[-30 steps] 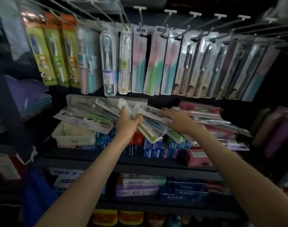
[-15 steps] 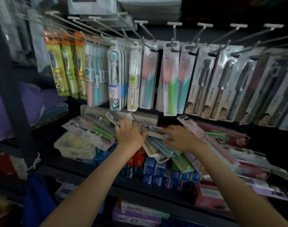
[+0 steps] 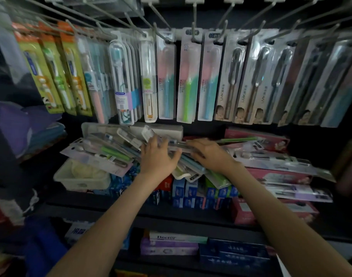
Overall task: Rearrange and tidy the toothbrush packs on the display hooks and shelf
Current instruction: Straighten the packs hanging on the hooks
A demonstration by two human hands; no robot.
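toothbrush packs [image 3: 103,154] lie under the flat left hand [image 3: 157,158] and flat right hand [image 3: 210,155], above a "doctor" box [image 3: 177,237].

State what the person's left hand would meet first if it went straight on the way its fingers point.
The left hand would probably meet the clear pack at its fingertips first; a pale box lies behind, though depth is unclear.
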